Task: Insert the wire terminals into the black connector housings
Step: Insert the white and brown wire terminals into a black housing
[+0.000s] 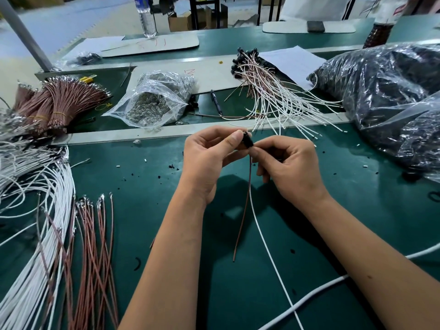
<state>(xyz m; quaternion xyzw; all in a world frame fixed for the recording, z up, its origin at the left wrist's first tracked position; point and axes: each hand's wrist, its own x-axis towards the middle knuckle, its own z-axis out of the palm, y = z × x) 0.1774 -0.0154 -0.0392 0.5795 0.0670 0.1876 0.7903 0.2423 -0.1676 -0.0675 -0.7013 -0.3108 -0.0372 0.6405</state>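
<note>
Evidently the left hand (209, 158) pinches the black housing (246, 140) between thumb and curled fingers, raised over the green table (142, 177), likely so its openings face the right hand (290, 167), whose curled fingertips pinch the wires just below it. Seemingly the housing's long axis tilts up-left to down-right (its openings are hidden), while the brown wire (244, 210) and white wire (264, 236) trail down toward the person.

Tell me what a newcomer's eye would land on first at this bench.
First, the two hands at centre: the left hand and right hand pinch a small black connector housing between them, with a brown wire and a white wire hanging down from it over the green mat. Next, the fans of loose white and brown wires at the left, and the big clear bag of black parts at the right.
</note>
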